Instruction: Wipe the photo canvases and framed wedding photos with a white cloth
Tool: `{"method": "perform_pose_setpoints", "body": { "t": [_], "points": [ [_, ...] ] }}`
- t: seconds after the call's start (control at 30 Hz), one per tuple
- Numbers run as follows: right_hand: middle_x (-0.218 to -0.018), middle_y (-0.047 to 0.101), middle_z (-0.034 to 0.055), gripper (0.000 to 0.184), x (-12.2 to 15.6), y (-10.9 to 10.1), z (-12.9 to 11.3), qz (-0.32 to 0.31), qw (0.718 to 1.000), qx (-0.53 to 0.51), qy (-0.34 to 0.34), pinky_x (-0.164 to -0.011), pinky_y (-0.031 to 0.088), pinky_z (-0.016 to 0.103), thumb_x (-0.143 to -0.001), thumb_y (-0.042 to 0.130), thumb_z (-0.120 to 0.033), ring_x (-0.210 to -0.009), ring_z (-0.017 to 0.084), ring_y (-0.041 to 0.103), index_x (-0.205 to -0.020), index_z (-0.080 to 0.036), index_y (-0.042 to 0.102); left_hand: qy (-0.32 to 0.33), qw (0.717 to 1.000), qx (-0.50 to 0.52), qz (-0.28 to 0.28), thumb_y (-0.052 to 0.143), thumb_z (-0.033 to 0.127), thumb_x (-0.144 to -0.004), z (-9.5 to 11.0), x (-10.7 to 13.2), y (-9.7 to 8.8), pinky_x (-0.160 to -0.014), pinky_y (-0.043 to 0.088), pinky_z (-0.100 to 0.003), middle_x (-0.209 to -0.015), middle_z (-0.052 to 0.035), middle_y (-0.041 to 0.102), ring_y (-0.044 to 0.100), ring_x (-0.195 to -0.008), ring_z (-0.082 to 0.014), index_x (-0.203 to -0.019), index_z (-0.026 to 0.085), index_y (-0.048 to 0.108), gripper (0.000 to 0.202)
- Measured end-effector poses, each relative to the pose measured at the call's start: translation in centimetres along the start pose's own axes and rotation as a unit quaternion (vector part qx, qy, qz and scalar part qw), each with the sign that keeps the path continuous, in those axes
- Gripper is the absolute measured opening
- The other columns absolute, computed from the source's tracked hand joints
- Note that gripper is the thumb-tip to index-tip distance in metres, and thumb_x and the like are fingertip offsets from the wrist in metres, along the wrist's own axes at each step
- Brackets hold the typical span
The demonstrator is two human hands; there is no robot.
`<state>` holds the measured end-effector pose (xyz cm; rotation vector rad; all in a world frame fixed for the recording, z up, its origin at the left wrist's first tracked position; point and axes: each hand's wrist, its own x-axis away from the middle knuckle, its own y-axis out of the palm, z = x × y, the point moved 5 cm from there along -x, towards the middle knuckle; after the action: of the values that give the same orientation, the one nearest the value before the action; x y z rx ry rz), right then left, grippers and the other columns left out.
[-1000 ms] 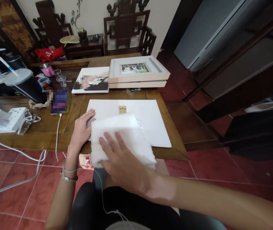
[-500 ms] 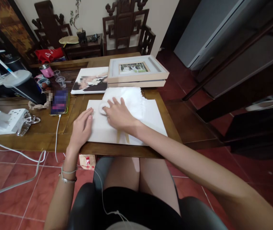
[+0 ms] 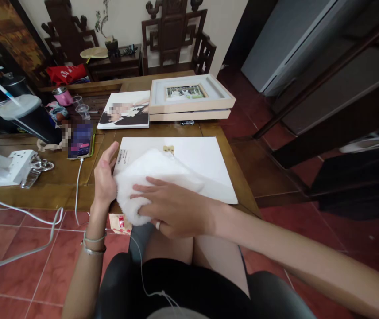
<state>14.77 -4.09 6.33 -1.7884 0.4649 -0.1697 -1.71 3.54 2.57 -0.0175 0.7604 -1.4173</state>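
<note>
- Head view: right hand [image 3: 168, 206] holds white cloth [image 3: 156, 166], fingers spread over it.
- Left hand [image 3: 106, 177], fingers extended, rests at left edge of white panel [image 3: 206, 159].
- Cloth lies beneath right hand, partly covering panel.

- Cloth [image 3: 156, 166]: white, fluffy, rumpled, over the board [image 3: 209, 161]'s near left part and past its edge.
- Board: white, rectangular, flat on the table [image 3: 237, 177] (dark print [image 3: 122, 156] at left, gold fitting [image 3: 168, 149] towards the far edge).
</note>
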Motion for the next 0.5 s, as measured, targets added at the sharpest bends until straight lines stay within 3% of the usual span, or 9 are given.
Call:
{"method": "perform_pose_setpoints", "body": {
  "t": [0.13, 0.3, 0.5],
  "points": [
    [-0.115, 0.070, 0.0067, 0.026, 0.5, -1.4, 3.0, -0.018, 0.994, 0.008, 0.108, -0.106, 0.036, 0.047, -0.081, 0.051, -0.009, -0.112, 0.025, 0.061, -0.097, -0.023, 0.066, 0.022, 0.996, -0.080, -0.024, 0.024, 0.049, -0.103, 0.2, -0.3, 0.3, -0.113, 0.041, -0.039, -0.135, -0.0111, 0.063, 0.056, -0.129, -0.0218, -0.127, 0.017, 0.064, 0.056],
    [-0.097, 0.072, 0.0122, 0.024, -1.9, -3.5, 7.3, -0.026, 0.969, 0.056, 0.238, -0.098, 0.039, 0.042, -0.088, 0.044, -0.009, -0.101, 0.028, 0.064, -0.096, -0.016, 0.065, 0.016, 0.990, -0.127, -0.059, 0.041, 0.041, -0.099, 0.2, -0.5, 0.9, -0.111, 0.043, -0.041, -0.128, -0.0121, 0.068, 0.061, -0.124, -0.0245, -0.117, 0.014, 0.070, 0.043],
    [-0.110, 0.070, 0.0166, 0.029, -6.8, -4.1, 8.8, 0.006, 0.968, 0.014, 0.252, -0.082, 0.044, 0.035, -0.094, 0.040, -0.017, -0.103, 0.030, 0.064, -0.112, -0.014, 0.063, 0.033, 0.985, -0.158, -0.062, 0.051, 0.033, -0.094, 0.5, -0.6, 0.9, -0.107, 0.048, -0.042, -0.123, -0.0093, 0.071, 0.065, -0.118, -0.0255, -0.111, 0.018, 0.073, 0.032]
  ]
}}
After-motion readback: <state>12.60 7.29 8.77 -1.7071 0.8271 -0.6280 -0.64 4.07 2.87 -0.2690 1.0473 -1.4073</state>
